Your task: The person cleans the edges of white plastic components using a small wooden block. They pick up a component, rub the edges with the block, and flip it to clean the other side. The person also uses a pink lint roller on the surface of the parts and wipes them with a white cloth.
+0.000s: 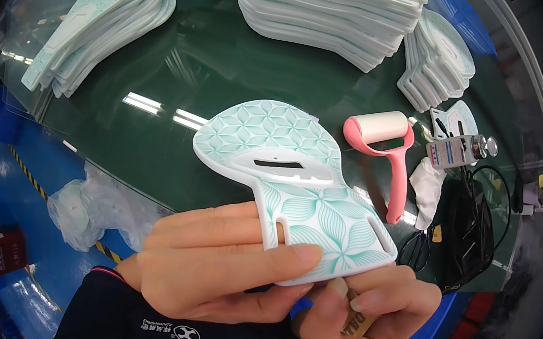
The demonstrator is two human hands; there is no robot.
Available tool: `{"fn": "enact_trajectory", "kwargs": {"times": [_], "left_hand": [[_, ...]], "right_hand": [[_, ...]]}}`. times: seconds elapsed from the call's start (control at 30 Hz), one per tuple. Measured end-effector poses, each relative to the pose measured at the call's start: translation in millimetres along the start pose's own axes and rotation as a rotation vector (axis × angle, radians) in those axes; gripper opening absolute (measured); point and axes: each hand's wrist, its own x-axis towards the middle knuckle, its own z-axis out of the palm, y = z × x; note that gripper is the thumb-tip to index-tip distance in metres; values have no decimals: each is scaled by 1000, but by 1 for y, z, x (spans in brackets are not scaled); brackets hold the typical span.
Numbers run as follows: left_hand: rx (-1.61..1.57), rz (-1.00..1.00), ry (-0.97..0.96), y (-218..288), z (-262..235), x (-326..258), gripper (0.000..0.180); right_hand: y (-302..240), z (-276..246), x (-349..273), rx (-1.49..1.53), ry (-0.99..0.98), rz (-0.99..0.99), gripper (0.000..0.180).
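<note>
A white plastic panel with a green floral pattern and slots is tilted up in front of me. My left hand grips its lower left side, the thumb on the patterned face and fingers behind. At the panel's lower edge is my right hand, its fingers curled around a small tan block with dark print. Most of that block is hidden by the fingers, so its kind is unclear. Beyond the panel, on the dark green table, lies a pink-handled roller with a white drum.
Stacks of similar panels stand at the far left, back middle and back right. On the right are a clear bottle with a metal cap, white cloth, black scissors and a black bag. Plastic bags hang left.
</note>
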Motion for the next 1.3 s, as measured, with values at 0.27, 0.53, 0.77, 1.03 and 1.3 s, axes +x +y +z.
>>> {"fn": "enact_trajectory", "kwargs": {"times": [0.27, 0.53, 0.77, 1.03, 1.3], "left_hand": [[-25, -12, -30, -1, -1, 1, 37], [-24, 4, -12, 1, 0, 1, 36], [-35, 9, -6, -3, 2, -1, 36], [-18, 41, 3, -7, 4, -1, 35], [-50, 41, 27, -7, 6, -2, 33]], "right_hand": [[-7, -5, 6, -9, -87, 40, 27], [-8, -6, 4, -19, -99, 44, 26], [5, 15, -8, 121, 328, -106, 26], [0, 15, -2, 204, 355, 11, 21], [0, 19, -5, 136, 464, 15, 24]]}}
